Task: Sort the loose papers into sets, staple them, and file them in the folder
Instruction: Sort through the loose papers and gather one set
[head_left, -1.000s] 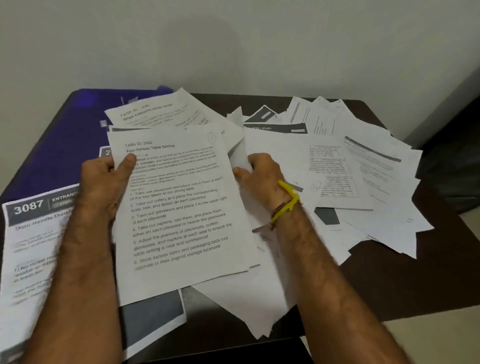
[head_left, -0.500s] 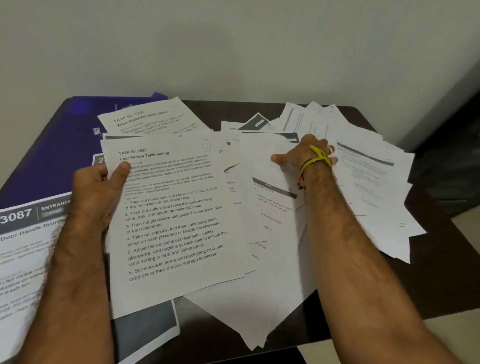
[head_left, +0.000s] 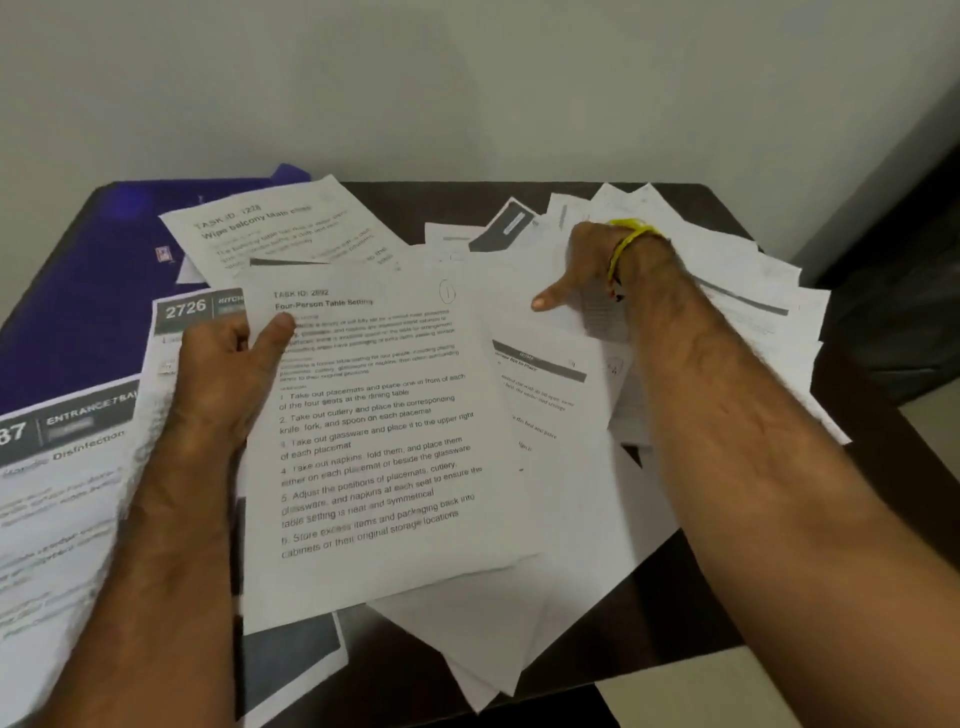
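Note:
My left hand (head_left: 228, 364) grips the left edge of the "Four-Person Table Setting" sheet (head_left: 379, 447), thumb on its printed face, holding it tilted above the table. My right hand (head_left: 597, 275), with a yellow band at the wrist, reaches into the loose paper pile (head_left: 737, 322) at the right, thumb sticking out left; its fingers are hidden among the sheets. A blue folder (head_left: 98, 291) lies at the back left under several papers. No stapler is in view.
The dark table (head_left: 852, 519) is covered with overlapping sheets: a "Wipe balcony" page (head_left: 280, 228) at the back, a "2726" page (head_left: 192, 312) and an "Entrance" page (head_left: 62, 467) at the left. A wall stands behind. The table's right edge drops to the floor.
My right hand left the held sheet's right side and moved up and right into the far pile. My left hand kept its grip and the sheet shifted slightly.

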